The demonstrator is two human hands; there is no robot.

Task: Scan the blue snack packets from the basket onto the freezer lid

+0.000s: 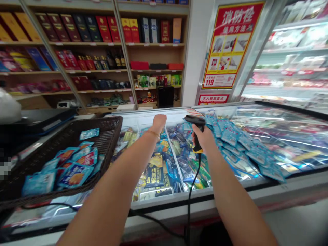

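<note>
My right hand (203, 135) is wrapped round the grip of a black and yellow handheld barcode scanner (195, 120), and its cable hangs down toward me. Out in front, over the back part of the freezer, my left hand (159, 123) looks closed; its fingers face away, so anything in them is hidden. A large pile of blue snack packets (241, 140) lies on the freezer glass just right of the scanner. More blue packets (77, 171), some showing red, are in a brown woven basket (116, 133) to the left.
Packaged goods (155, 172) fill the chest freezer below my arms, split by white wire dividers (174, 153). A black cable (159, 223) runs along its front edge. Shelves of boxes (89, 27) stand behind, a red poster (232, 44) hangs on the wall, and a lit display case (289, 65) is at right.
</note>
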